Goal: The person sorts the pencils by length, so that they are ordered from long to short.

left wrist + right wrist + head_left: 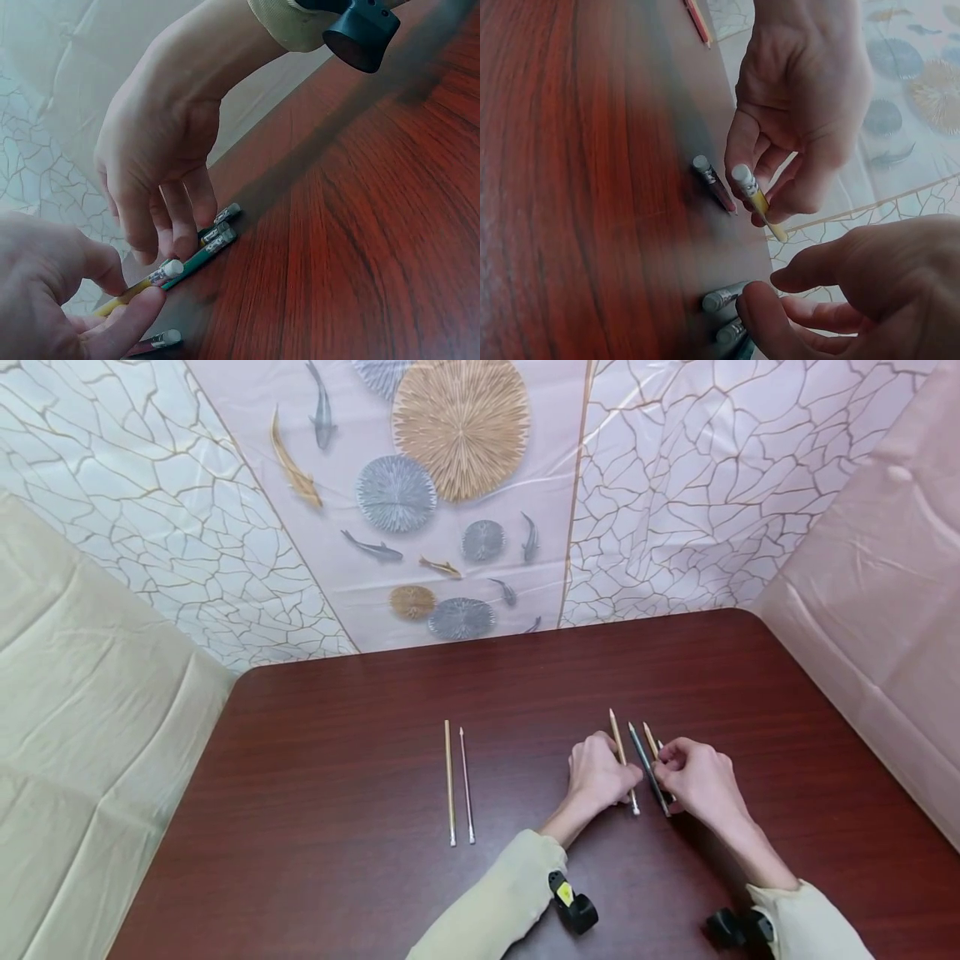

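Observation:
My left hand point(600, 768) pinches a yellow pencil point(617, 739) between thumb and finger, its white eraser point(173, 268) toward me. Under that hand a dark red pencil point(716, 184) lies on the table, mostly hidden in the head view. To the right, a dark green pencil point(647, 764) lies beside a tan pencil point(649, 737), with another pencil tip point(661, 744) close by. My right hand point(701, 777) hovers low over these, fingers bent loosely. A small gap shows between its thumb and forefinger in the right wrist view; whether they touch a pencil is unclear.
Farther left, a gold pencil point(450, 785) and a pinkish pencil point(467, 785) lie side by side, erasers toward me. Everything rests on a dark red-brown table point(315, 777). Patterned sheeting point(660, 485) hangs beyond its back edge, and pale padded covers point(885, 610) rise at both sides.

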`<state>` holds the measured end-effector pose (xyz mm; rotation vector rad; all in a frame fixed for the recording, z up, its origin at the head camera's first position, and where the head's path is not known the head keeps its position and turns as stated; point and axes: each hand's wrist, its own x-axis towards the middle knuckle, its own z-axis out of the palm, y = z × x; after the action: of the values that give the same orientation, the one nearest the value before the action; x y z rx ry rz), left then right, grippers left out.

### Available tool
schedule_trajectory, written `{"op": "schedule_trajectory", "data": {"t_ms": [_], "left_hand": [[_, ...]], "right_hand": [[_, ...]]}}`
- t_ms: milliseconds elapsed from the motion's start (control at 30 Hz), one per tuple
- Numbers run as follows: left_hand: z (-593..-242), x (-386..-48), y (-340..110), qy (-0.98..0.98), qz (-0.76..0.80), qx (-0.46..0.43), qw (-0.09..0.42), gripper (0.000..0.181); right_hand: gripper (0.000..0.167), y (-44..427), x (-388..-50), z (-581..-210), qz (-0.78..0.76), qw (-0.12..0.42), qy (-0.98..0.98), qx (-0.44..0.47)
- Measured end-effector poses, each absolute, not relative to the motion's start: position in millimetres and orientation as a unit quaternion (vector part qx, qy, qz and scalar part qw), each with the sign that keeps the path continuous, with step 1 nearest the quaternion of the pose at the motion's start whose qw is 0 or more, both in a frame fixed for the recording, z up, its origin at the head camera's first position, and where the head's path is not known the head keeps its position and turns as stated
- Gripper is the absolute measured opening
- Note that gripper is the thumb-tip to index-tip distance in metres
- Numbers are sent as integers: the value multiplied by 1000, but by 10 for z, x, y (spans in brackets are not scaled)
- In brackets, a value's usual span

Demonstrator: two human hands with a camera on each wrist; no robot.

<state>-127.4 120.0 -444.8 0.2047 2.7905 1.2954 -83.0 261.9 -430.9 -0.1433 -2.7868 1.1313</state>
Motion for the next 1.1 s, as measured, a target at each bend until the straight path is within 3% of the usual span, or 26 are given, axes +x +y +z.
{"op": "schedule_trajectory", "data": {"t_ms": [567,1100], "left_hand": [[-4431,-1261,1094,897,436,63,40,27],[-4458,-1242,1029,898,434,70,34,27]], "right_hand": [[14,2501,-910,-4318,257,62,-962,-60],[16,2414,-978,-4305,214,16,-975,-51]]}}
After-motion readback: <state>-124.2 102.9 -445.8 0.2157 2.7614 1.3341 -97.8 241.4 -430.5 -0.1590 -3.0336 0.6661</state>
